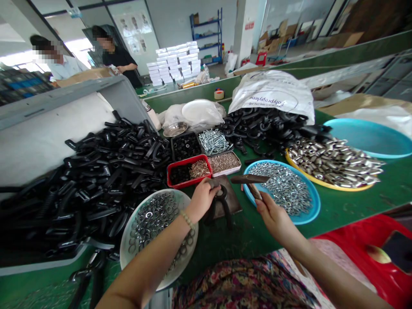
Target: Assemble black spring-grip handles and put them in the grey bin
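Observation:
My right hand (272, 214) is closed round the wooden handle of a hammer (250, 179), whose long metal head is raised beside the flat metal plate (235, 198). On that plate rests a black part with two curved handles (228, 212). The fingers of my left hand (202, 201) pinch its upper end, partly hiding it. Below my left forearm is a pale bowl of metal rings (127, 240). Close to my right hand is a blue tray (317, 210) of small shiny metal pieces.
Black curved handles (128, 159) spill from a grey crate (128, 96) at left. Behind the plate stand a red tray (189, 185) and a bin of screws (214, 141). A yellow tray (341, 187) of metal sleeves lies right. Two people stand at far left.

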The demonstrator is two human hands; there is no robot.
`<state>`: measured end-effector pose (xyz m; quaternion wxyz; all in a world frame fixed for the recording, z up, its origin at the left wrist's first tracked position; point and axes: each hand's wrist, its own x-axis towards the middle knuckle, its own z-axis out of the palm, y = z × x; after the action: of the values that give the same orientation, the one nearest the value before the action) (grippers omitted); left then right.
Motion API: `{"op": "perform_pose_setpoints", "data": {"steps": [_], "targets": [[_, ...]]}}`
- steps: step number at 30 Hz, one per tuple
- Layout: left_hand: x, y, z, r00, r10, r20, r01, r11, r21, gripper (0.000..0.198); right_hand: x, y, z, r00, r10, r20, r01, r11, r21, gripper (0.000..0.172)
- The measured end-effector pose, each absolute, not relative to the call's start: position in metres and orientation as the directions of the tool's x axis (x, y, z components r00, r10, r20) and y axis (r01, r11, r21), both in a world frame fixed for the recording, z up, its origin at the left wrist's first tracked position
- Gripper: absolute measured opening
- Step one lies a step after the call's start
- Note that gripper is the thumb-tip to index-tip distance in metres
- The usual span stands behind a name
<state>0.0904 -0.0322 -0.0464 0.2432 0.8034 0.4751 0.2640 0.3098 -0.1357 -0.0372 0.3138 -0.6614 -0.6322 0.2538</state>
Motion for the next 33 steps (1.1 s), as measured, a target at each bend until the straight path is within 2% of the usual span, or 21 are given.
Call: {"op": "perform_pose_setpoints", "data": {"steps": [3, 11, 15, 19, 23, 27, 29, 31, 33], "targets": [[0.079, -0.063, -0.069, 0.350, 0.916, 0.197, 0.656, -0.390, 0.647, 0.022, 0.305, -0.133, -0.036, 0.059, 0.997, 0.054, 0.682, -0.001, -0.731, 0.036], [0.088, -0.062, -0.074, 0.408, 0.904, 0.125, 0.828, -0.424, 0.366, 0.027, 0.292, -0.138, -0.033, 0.027, 0.998, 0.064, 0.686, 0.028, -0.727, 0.036], [0.088, -0.064, -0.072, 0.459, 0.883, 0.094, 0.845, -0.467, 0.259, 0.030, 0.293, -0.141, -0.035, 0.026, 0.998, 0.049, 0.683, 0.018, -0.731, 0.036], [0.086, -0.069, -0.073, 0.547, 0.835, 0.063, 0.812, -0.547, 0.204, 0.024, 0.293, -0.141, -0.036, 0.028, 0.999, 0.044, 0.672, 0.014, -0.740, 0.035], [0.084, -0.073, -0.071, 0.603, 0.796, 0.055, 0.771, -0.599, 0.215, 0.023, 0.291, -0.142, -0.039, 0.000, 0.999, 0.042, 0.657, 0.032, -0.753, 0.036], [0.076, -0.084, -0.066, 0.508, 0.855, 0.107, 0.778, -0.509, 0.367, 0.023, 0.287, -0.143, -0.040, -0.082, 0.997, 0.003, 0.684, 0.058, -0.728, 0.037], [0.067, -0.096, -0.063, 0.413, 0.900, 0.138, 0.789, -0.430, 0.439, 0.031, 0.283, -0.142, -0.036, -0.124, 0.992, 0.016, 0.704, 0.099, -0.703, 0.039], [0.059, -0.109, -0.062, 0.363, 0.920, 0.149, 0.804, -0.390, 0.450, 0.038, 0.279, -0.140, -0.031, -0.138, 0.988, 0.071, 0.718, 0.149, -0.680, 0.041], [0.053, -0.120, -0.063, 0.378, 0.918, 0.118, 0.821, -0.392, 0.416, 0.037, 0.276, -0.137, -0.026, -0.154, 0.987, 0.038, 0.765, 0.144, -0.628, 0.042]]}}
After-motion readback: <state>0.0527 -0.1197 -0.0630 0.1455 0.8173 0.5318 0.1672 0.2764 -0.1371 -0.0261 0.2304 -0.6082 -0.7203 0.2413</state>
